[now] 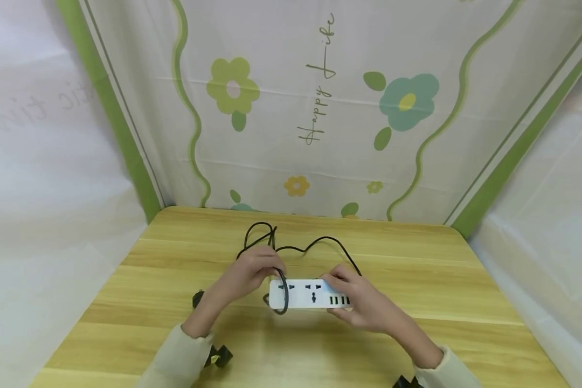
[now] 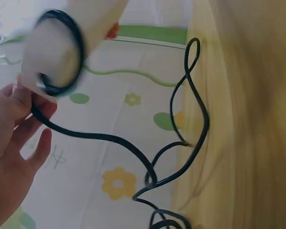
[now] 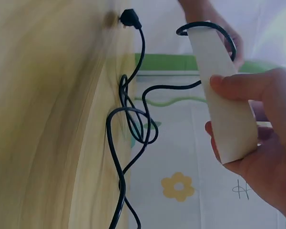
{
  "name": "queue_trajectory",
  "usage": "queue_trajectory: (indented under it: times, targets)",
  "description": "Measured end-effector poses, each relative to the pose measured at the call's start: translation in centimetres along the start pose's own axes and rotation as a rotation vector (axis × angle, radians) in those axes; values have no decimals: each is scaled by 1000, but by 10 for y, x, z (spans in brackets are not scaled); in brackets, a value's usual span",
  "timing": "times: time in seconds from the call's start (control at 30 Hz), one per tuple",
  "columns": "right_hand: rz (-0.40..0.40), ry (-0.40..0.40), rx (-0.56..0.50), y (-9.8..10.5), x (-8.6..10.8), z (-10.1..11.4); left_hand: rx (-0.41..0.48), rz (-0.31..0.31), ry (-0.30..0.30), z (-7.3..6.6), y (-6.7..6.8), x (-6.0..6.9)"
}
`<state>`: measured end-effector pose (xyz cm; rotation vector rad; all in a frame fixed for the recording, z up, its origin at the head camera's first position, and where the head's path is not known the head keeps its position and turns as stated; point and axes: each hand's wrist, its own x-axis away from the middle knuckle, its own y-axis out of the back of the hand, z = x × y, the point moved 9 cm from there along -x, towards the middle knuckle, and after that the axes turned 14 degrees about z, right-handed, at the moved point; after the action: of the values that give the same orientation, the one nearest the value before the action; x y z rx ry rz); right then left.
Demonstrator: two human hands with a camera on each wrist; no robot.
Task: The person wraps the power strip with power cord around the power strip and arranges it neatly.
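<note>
One power strip [image 1: 300, 300]: white, held above the tabletop [image 1: 446, 269], near the middle from left to right; sockets [image 1: 313, 297] and USB ports [image 1: 337, 300] on the face toward the head camera.
Right hand [image 1: 364, 303]: thumb and fingers curled round the strip's right end, a firm-looking hold.
Left hand [image 1: 256, 268]: thumb and fingers pinching the cord [image 1: 326, 237] by the strip's left end; whether a fingertip also bears on the casing cannot be told.
Loop [image 1: 287, 295]: single visible turn of cord round the strip's left end, slack, bulging past the near edge.
Loose cord: black, tangled on the far part of the tabletop, one stretch running right toward the right hand.
Plug [image 3: 130, 18]: black, on the tabletop at left, cord attached.
Step in hand: winding, by the look of it; best done with the strip steady in the right hand and the slack drawn out before another turn.
Next turn: best laid beside the first, snug but without a sharp bend where the cord leaves the casing.
Risk: loop likely to slip off the left end if the pinch loosens; the tangle may snag, so easing it apart first seems wise.
</note>
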<state>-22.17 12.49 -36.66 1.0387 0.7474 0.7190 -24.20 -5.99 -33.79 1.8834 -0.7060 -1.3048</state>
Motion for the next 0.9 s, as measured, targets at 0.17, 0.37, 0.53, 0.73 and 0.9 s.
queue_trajectory:
  times: [0.17,0.37,0.53,0.73,0.9]
  targets:
    - [-46,65,-102,8,0,9,181,-10,-63,11,-11,0]
    - [-129,93,-215,23,1,9,297,20,147,29,-23,10]
    - [-272,74,-238,48,3,3,485,59,310,44,-38,17]
    - [-377,-6,-221,60,3,-13,460,71,314,35,-42,11]
    - [-458,-129,-252,62,2,-33,256,162,323,23,-47,1]
